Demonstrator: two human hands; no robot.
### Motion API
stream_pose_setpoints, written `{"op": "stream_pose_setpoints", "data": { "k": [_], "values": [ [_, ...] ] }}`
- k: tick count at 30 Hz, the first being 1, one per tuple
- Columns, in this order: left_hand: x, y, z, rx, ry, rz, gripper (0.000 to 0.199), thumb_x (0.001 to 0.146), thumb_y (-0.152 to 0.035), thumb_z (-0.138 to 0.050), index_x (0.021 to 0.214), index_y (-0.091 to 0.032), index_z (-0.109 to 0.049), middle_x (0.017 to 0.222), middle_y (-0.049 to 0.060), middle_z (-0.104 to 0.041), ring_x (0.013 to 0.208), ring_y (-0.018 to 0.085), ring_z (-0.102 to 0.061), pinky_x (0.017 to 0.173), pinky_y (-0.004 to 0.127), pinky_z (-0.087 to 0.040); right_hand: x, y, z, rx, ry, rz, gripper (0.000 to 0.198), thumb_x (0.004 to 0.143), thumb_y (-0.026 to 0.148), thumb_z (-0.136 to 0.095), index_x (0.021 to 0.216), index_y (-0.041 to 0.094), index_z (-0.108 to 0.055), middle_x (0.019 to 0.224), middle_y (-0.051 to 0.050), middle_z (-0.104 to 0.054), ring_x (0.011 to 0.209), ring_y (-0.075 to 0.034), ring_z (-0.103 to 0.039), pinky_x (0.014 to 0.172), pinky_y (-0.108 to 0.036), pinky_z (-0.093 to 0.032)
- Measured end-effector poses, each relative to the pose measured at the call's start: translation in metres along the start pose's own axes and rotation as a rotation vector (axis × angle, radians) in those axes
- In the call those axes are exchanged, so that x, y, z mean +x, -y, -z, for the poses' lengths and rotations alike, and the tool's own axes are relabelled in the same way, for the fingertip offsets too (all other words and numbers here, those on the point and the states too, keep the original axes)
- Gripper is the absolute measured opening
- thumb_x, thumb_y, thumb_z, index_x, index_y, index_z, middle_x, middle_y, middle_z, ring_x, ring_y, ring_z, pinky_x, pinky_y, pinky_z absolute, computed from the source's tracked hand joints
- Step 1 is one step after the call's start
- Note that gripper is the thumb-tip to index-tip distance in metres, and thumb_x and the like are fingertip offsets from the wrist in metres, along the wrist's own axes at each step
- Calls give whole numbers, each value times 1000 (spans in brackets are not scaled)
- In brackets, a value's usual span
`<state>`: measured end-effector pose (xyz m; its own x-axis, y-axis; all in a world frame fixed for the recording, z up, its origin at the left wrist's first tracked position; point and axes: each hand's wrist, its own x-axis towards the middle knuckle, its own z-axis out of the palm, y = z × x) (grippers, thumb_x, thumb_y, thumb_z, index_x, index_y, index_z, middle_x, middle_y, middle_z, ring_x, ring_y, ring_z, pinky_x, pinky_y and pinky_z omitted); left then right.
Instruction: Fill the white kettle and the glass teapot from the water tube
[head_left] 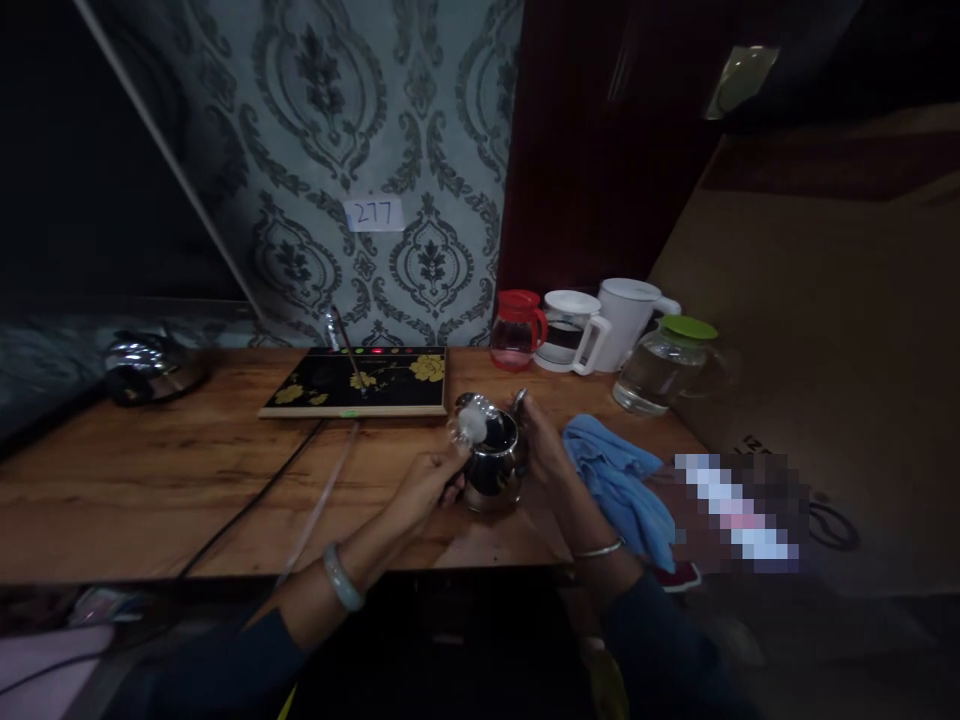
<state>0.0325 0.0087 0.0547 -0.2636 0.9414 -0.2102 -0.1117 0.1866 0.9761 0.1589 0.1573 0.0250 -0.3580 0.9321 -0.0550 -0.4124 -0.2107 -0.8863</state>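
A small shiny metal kettle (pixel 496 470) is held between my two hands above the front of the wooden table, its round mouth uncovered. My left hand (pixel 439 480) is closed at the kettle's left side, round what looks like a dark handle. Against the left side of the mouth is a pale, rounded, partly clear piece (pixel 470 425), blurred, beside a bright metal rim; I cannot tell whether it is a lid. On the other side, my right hand (pixel 541 435) is closed round the kettle near an upright silver part (pixel 519 402). Some fingers of both hands are hidden.
Behind lies a black induction cooktop (pixel 356 382) with gold flowers and a thin stick-like piece. A second metal kettle (pixel 154 368) stands left. Right are a red-lidded jug (pixel 516 330), white-lidded jug (pixel 566 340), white pitcher (pixel 628 315), green-lidded jug (pixel 654 375) and blue cloth (pixel 619 475).
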Motion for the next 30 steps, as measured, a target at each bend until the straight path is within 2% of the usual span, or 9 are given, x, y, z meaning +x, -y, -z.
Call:
{"op": "stream_pose_setpoints", "data": {
  "k": [3, 7, 10, 14, 18, 22, 25, 27, 30],
  "values": [
    [-29, 4, 20, -41, -65, -21, 68, 61, -81, -72, 51, -17, -53, 39, -6, -38, 38, 4, -30, 43, 23, -15, -26, 6, -26, 12, 17, -4, 54, 63, 70, -80, 95, 28, -70, 99, 0, -73, 95, -22, -67, 82, -33, -54],
    [-76, 0, 56, -122, -147, -43, 65, 60, -74, -79, 54, -16, -51, 45, -6, -43, 39, 3, -30, 43, 21, -14, -65, 16, -69, -16, 183, -28, 52, 68, 68, -79, 101, 29, -71, 108, 0, -72, 107, -24, -64, 89, -35, -54],
    [-118, -5, 90, -159, -210, -93, 61, 61, -67, -82, 53, -17, -48, 43, -7, -39, 39, 4, -30, 43, 21, -14, -96, 16, -103, -16, 292, -47, 57, 68, 67, -80, 109, 30, -70, 119, -1, -71, 118, -25, -61, 100, -39, -51],
    [-180, -8, 138, -131, -332, -179, 57, 69, -58, -80, 49, -18, -44, 40, -7, -34, 39, 5, -29, 42, 22, -19, -136, 1, -146, 10, 473, -107, 50, 73, 63, -79, 111, 32, -70, 127, -1, -69, 125, -26, -58, 105, -42, -49],
    [-245, -1, 184, -21, -457, -164, 57, 73, -53, -78, 46, -19, -40, 40, -7, -31, 40, 5, -27, 44, 23, -20, -166, -31, -185, 22, 689, -237, 42, 79, 58, -74, 114, 35, -68, 128, 0, -69, 126, -24, -58, 105, -41, -49],
    [-302, 23, 215, 2, -597, -91, 59, 70, -55, -79, 48, -19, -39, 46, -6, -33, 46, 6, -30, 48, 23, -25, -187, -78, -217, 52, 788, -348, 43, 80, 58, -73, 115, 34, -67, 122, -1, -71, 125, -24, -60, 108, -44, -45],
    [-333, 54, 232, -8, -664, -15, 61, 68, -62, -78, 50, -18, -39, 49, -5, -36, 48, 7, -31, 49, 23, -26, -198, -117, -233, 7, 837, -447, 48, 71, 58, -79, 109, 30, -70, 119, -4, -73, 125, -28, -61, 113, -48, -40],
    [-348, 81, 242, 6, -697, 61, 63, 66, -67, -76, 51, -19, -38, 50, -5, -34, 49, 7, -30, 50, 23, -25, -205, -139, -238, -87, 864, -502, 52, 64, 55, -84, 106, 29, -71, 126, -6, -71, 132, -30, -56, 117, -50, -35],
    [-364, 124, 256, 71, -745, 266, 70, 59, -81, -70, 49, -21, -35, 49, -6, -32, 48, 7, -28, 50, 24, -23, -212, -157, -233, -206, 880, -481, 55, 59, 47, -89, 109, 29, -73, 138, -5, -65, 144, -30, -43, 122, -51, -27]
  ]
}}
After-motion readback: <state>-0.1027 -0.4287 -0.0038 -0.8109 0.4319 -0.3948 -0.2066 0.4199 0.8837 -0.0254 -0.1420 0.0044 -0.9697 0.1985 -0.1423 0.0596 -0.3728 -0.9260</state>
